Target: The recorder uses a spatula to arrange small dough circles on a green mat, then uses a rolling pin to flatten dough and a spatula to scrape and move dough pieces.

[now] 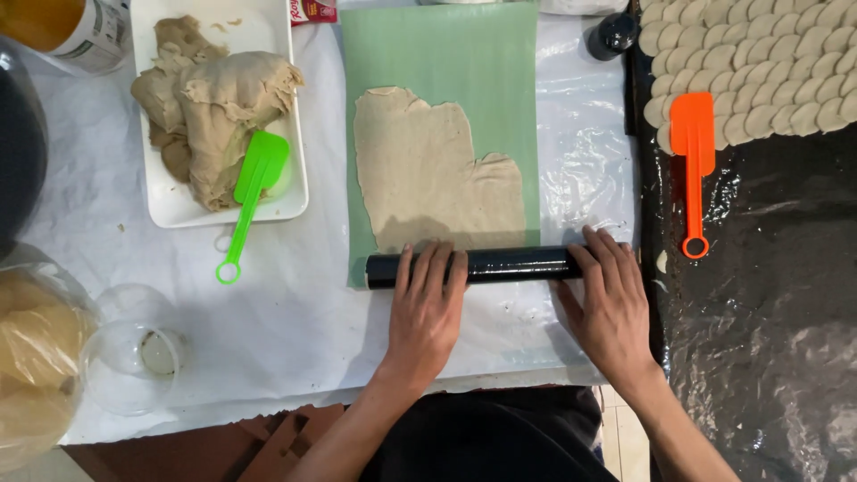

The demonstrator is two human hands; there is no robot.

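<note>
While both flat hands — left hand (427, 308), right hand (611, 299) — press the black roller (509, 265), red packet (312, 11) lies beyond.

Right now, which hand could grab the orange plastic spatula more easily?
The right hand. It rests on the right end of the dark cylindrical rolling pin, close beside the orange plastic spatula on the black sheet. The left hand lies farther away, nearer the pin's left end.
</note>
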